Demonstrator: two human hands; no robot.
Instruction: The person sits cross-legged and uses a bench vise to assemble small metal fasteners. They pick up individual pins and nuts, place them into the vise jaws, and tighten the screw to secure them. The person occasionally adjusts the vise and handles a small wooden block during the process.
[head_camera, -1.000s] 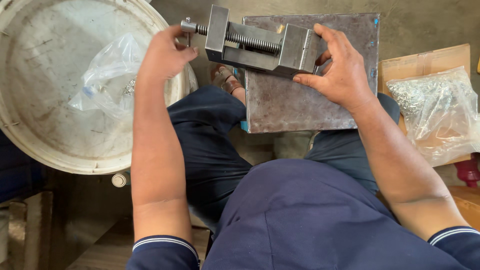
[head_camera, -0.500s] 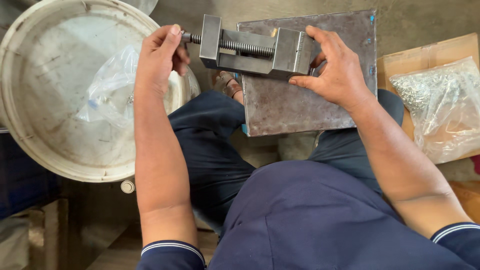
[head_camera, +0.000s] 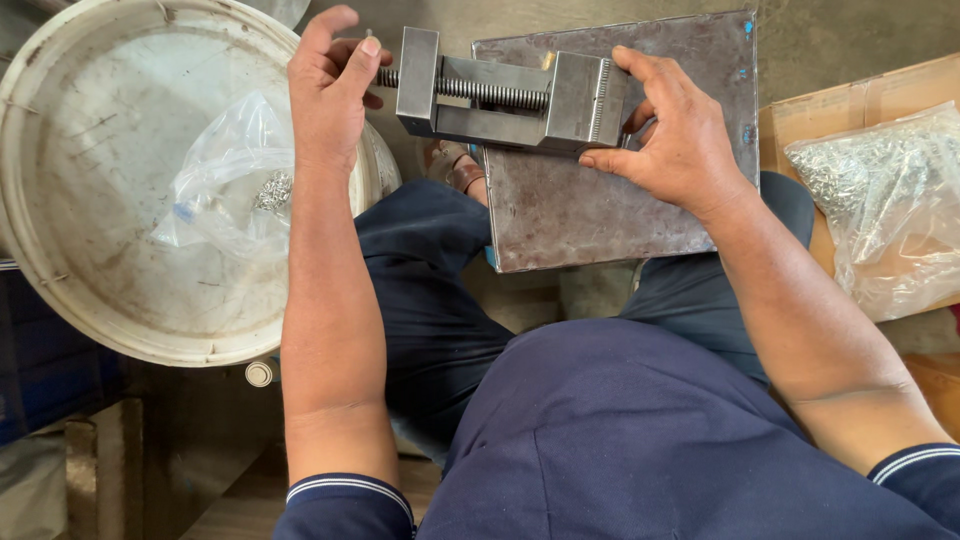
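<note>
Concrete floor, seated person with a steel plate (head_camera: 620, 200) across the knees as worktop. On it: small steel vise (head_camera: 510, 95), long axis left to right, screw end leftward. Left hand (head_camera: 330, 90) pinches the screw handle; right hand (head_camera: 670, 135) grips the jaw block. Left: white bucket (head_camera: 90, 250) with plastic bag (head_camera: 225, 175). Right: cardboard box (head_camera: 790, 120), bag of metal parts (head_camera: 890, 200).
</note>
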